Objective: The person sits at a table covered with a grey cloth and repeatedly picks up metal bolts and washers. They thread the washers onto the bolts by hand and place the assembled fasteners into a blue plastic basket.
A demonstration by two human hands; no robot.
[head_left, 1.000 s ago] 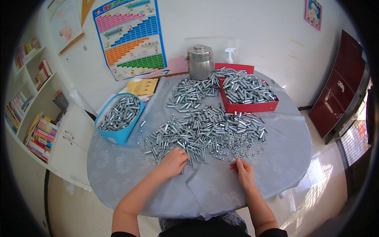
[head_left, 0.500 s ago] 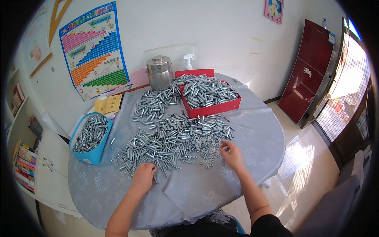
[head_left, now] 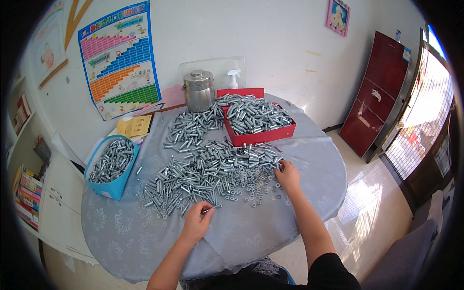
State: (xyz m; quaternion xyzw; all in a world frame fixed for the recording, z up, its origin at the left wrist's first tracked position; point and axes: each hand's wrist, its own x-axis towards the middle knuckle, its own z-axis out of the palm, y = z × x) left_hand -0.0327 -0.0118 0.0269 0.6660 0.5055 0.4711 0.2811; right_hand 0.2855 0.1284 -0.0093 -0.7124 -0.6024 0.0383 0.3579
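Observation:
A bolt (head_left: pixel 210 210) is pinched in my left hand (head_left: pixel 196 220), its end pointing right, just in front of the loose bolts (head_left: pixel 186 181). My right hand (head_left: pixel 289 177) is at the right end of a heap of metal sleeves (head_left: pixel 256 155). Its fingertips are curled together there, and whatever they grip is too small to make out. Between the two hands lie scattered washers and nuts (head_left: pixel 251 186), spread over the grey tablecloth.
A red box (head_left: pixel 263 137) heaped with metal sleeves stands at the back, beside a steel canister (head_left: pixel 199 92) and a white spray bottle (head_left: pixel 233 79). At the left is a blue basket (head_left: pixel 112 188) full of similar parts. Yellow papers (head_left: pixel 135 126) lie behind it.
My left hand has moved right and lifted a bolt from the pile's front edge. My right hand has gone farther away, from the washers to the sleeves.

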